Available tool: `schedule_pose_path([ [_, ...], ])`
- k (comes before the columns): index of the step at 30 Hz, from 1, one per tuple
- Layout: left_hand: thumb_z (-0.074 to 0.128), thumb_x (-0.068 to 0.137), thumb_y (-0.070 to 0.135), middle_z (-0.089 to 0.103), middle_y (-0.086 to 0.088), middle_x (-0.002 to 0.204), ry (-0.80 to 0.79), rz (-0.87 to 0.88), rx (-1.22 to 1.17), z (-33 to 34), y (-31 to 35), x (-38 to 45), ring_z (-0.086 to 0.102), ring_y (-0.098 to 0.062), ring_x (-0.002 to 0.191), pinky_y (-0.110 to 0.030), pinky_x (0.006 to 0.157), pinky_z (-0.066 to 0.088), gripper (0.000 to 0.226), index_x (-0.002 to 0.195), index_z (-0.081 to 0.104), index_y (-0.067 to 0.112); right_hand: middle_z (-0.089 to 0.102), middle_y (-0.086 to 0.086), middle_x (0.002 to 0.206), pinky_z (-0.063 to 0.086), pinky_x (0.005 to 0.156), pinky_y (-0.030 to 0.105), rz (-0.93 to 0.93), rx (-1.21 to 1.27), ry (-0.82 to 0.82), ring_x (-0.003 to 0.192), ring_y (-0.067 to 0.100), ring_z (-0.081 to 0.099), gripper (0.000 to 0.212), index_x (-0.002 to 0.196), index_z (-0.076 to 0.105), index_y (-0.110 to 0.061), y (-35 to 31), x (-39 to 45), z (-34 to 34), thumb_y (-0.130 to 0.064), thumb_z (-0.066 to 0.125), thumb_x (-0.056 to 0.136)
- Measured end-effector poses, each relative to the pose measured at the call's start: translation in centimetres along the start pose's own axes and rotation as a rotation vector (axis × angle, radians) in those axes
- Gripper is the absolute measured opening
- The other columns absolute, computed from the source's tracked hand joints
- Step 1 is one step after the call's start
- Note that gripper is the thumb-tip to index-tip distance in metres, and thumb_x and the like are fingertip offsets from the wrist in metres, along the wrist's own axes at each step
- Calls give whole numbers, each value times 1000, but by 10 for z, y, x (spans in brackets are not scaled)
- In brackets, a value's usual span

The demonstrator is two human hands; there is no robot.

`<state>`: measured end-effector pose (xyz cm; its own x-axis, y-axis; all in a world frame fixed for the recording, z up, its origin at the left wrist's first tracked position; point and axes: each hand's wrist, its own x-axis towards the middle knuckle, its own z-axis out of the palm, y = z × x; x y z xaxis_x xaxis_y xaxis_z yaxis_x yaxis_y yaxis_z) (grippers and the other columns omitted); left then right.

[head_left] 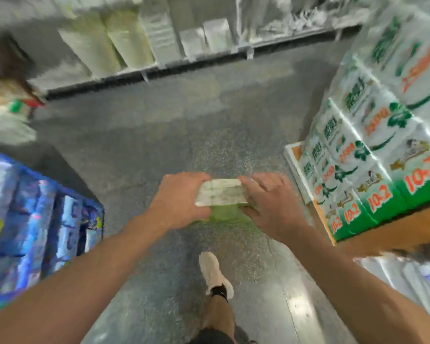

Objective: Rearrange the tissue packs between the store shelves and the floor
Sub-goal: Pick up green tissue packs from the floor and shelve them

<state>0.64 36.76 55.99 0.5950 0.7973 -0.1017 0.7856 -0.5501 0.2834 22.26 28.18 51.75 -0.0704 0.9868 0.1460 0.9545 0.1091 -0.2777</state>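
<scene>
While gripped from both ends at waist height above the speckled grey floor (159, 135), seen from the head camera: one small tissue pack (220, 192), white with a green underside, held level in mid-air over the aisle; left hand (178, 201) wrapped round its left end, fingers curled over the top edge and thumb beneath; right hand (266, 203) clamped on its right end, fingers spread across the top, thumb tucked below; both forearms reaching forward from the bottom corners; below the pack, one white shoe (214, 271) with a black ankle sock, planted on the floor; at right, just beside the right hand, a tall stack of green-and-white tissue packs (372, 150) with orange lettering and price figures, resting on an orange-edged base (395, 227); at left, well apart from the hands, a block of blue-wrapped packs (35, 219) standing on the floor; across the aisle, a low white shelf (209, 54) lined with pale green and white upright packs (124, 38), heavily blurred; at far left, blurred brown and red goods with a green cap (16, 105), too smeared to name.
</scene>
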Motion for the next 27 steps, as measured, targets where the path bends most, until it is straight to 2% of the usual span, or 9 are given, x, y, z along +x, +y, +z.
schedule_pose_path([
  [3,54,58,67,70,7,103,76,-136,-47,-68,-11,-101,65,-16,98,-35,85,49,65,111,61,30,59,4,130,30,105,43,-222,-10,-14,122,28,51,67,136,55,-22,-83,4,-55,-54,67,78],
  [6,57,60,59,69,6,112,255,-271,-55,-125,-31,-203,64,-16,103,-30,89,48,67,119,61,28,58,1,131,30,105,41,-449,-19,7,123,26,51,68,138,53,-24,-177,14,-97,-52,70,78],
  [9,59,62,53,65,4,124,367,-431,-6,-173,-50,-305,60,-16,112,-26,97,41,73,129,58,24,55,-2,134,29,104,40,-655,-27,30,124,24,48,70,141,47,-27,-282,16,-124,-54,66,80],
  [13,65,65,49,64,-2,125,514,-584,64,-219,-75,-444,58,-21,113,-31,95,42,72,131,57,21,57,-4,126,31,97,39,-872,21,114,117,22,49,68,137,50,-27,-421,-2,-137,-56,65,78],
  [16,73,74,43,62,-6,126,562,-694,182,-240,-96,-554,57,-25,115,-38,96,43,66,132,55,18,61,-1,118,36,94,41,-1015,79,181,110,25,53,66,131,55,-26,-531,-29,-138,-54,70,73],
  [20,67,79,48,60,-10,127,601,-843,392,-265,-123,-706,55,-29,114,-40,95,42,69,137,49,15,63,1,114,40,90,43,-1190,196,305,105,29,57,64,126,58,-25,-688,-76,-136,-49,76,69],
  [24,65,83,48,54,-9,134,647,-1004,552,-292,-154,-844,50,-29,121,-43,99,39,70,141,41,17,61,2,118,35,94,43,-1324,281,370,108,29,55,66,128,57,-26,-842,-124,-138,-42,79,67],
  [27,63,85,47,53,-9,134,668,-1094,667,-320,-179,-919,48,-29,121,-43,99,39,67,140,41,16,61,4,120,37,95,44,-1381,359,459,109,30,55,67,129,56,-25,-937,-143,-139,-41,78,68],
])
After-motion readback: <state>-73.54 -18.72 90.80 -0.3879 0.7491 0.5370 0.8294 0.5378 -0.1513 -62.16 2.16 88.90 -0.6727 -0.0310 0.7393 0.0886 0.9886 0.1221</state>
